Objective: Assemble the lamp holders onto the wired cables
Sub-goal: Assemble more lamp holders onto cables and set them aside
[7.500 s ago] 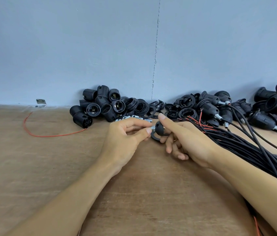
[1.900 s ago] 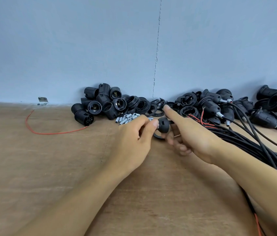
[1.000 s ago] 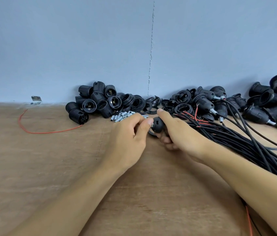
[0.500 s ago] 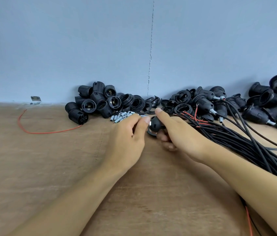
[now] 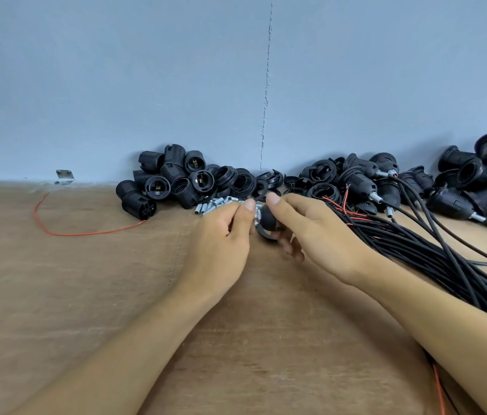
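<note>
My right hand [image 5: 311, 232] grips a small black lamp-holder cap [image 5: 267, 224] between thumb and forefinger, just above the wooden table [image 5: 86, 295]. My left hand [image 5: 221, 238] pinches a small silver threaded tube [image 5: 256, 211] at the cap's left end; most of the tube is hidden by my fingers. A thick bundle of black cables [image 5: 434, 256] with red wire ends runs from behind my right hand to the lower right.
A pile of black lamp-holder bodies [image 5: 170, 182] and rings [image 5: 266, 184] lies against the blue wall. Loose silver tubes [image 5: 211, 206] lie in front of it. Assembled holders on cables [image 5: 461, 187] are heaped at the right. A red wire [image 5: 65, 230] curls at the left.
Both hands stay together at the cap. My left fingers have shifted a little on the silver tube, and the cap has turned slightly in my right hand.
</note>
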`<state>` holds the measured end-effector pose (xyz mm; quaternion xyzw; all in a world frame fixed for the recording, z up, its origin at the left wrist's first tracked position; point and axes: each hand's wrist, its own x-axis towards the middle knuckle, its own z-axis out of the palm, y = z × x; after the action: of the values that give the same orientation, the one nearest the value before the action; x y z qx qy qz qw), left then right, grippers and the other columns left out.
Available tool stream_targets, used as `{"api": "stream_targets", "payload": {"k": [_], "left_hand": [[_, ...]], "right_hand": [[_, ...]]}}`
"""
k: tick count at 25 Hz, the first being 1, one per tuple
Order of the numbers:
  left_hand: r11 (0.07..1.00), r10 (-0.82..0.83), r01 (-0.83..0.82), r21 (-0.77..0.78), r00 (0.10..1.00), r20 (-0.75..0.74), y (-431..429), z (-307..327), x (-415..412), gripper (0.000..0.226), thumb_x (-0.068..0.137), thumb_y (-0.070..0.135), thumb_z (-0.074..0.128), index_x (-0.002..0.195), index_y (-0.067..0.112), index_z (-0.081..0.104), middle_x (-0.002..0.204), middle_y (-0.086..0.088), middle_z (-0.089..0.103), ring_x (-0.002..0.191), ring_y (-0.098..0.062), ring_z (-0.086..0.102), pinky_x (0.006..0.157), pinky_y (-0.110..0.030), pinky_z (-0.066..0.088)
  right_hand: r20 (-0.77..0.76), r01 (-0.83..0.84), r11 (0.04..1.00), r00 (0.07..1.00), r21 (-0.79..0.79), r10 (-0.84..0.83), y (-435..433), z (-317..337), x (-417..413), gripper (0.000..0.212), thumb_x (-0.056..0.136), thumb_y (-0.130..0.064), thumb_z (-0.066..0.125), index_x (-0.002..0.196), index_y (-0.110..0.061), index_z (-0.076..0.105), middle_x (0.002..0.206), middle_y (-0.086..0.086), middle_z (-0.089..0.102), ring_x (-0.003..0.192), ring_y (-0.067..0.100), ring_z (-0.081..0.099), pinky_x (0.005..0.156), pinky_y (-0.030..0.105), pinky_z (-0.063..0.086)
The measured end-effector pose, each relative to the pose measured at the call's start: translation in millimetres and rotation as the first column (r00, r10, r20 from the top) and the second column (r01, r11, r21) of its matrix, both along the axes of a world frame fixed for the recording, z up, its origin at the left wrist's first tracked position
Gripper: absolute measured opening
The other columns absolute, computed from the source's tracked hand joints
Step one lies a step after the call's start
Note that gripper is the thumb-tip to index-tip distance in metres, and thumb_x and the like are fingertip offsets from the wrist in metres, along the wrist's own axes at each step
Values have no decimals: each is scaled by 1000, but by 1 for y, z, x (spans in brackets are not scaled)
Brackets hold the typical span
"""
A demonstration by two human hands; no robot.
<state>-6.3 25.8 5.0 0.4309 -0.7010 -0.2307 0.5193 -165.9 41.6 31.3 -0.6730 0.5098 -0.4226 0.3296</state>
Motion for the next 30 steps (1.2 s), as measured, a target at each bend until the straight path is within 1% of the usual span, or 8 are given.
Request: {"api": "stream_targets", "payload": {"k": [3, 7, 10, 13, 16, 19, 24, 30], "left_hand": [[994, 14, -8, -105, 998, 57, 3, 0, -1, 44, 106, 29, 50, 68, 8, 56, 49, 12, 43, 51, -7, 42, 54, -17, 34], [979, 34, -12, -201, 994, 106, 5, 1, -1, 42, 104, 25, 54, 67, 6, 56, 50, 9, 39, 53, -11, 42, 52, -15, 31], [988, 59, -45, -145, 994, 92, 4, 1, 0, 48, 105, 28, 52, 65, 2, 51, 51, -3, 42, 56, -21, 42, 53, -26, 32], [997, 62, -60, -49, 997, 51, -1, 1, 2, 52, 106, 33, 48, 65, 1, 48, 53, -2, 40, 51, -13, 36, 53, -28, 31], [996, 46, -42, -83, 997, 55, -1, -1, 2, 51, 106, 31, 48, 66, 0, 51, 56, -10, 48, 55, -21, 42, 56, -30, 33], [987, 48, -36, -157, 996, 69, 0, -2, 1, 48, 105, 27, 52, 66, 1, 52, 55, -11, 48, 63, -27, 46, 56, -30, 34], [969, 44, -11, -245, 991, 129, 2, -2, 1, 45, 103, 22, 57, 61, 15, 42, 48, 11, 29, 50, -11, 38, 49, -19, 29], [931, 13, 65, -360, 977, 211, 7, 0, -2, 38, 99, 21, 57, 67, 23, 37, 51, 16, 25, 51, 1, 39, 53, -10, 28]], "right_hand": [[30, 14, 979, 999, 203, -20, -1, 5, 2, 58, 101, -58, 37, 62, -19, 53, 57, 3, 53, 44, 16, 43, 40, 24, 32], [151, -55, 916, 988, 398, -6, -2, 5, -1, 62, 100, -62, 34, 68, -15, 58, 56, 5, 52, 40, 17, 40, 40, 21, 28], [189, -53, 986, 982, 156, 23, -3, 1, -1, 41, 103, -47, 46, 95, -10, 62, 77, 8, 62, 51, 21, 55, 45, 33, 41], [87, -49, 998, 995, -39, 53, 1, -1, -1, 22, 102, -35, 56, 105, -14, 62, 76, 2, 63, 60, 18, 56, 54, 36, 48], [85, -49, 996, 995, 73, 43, -2, -2, -1, 40, 103, -44, 49, 90, -8, 59, 74, 8, 62, 59, 20, 50, 55, 38, 44], [167, -90, 974, 984, 209, 55, -5, 2, 0, 45, 104, -48, 44, 85, -9, 56, 70, 7, 58, 53, 16, 44, 47, 29, 38], [325, -187, 870, 945, 456, 33, -6, 4, -4, 43, 101, -49, 44, 72, -19, 55, 58, -2, 43, 46, 11, 31, 40, 22, 24], [201, -147, 791, 979, 594, 31, -5, 10, -6, 53, 96, -57, 41, 64, -15, 50, 54, -6, 23, 40, 8, 18, 37, 16, 13]]}}
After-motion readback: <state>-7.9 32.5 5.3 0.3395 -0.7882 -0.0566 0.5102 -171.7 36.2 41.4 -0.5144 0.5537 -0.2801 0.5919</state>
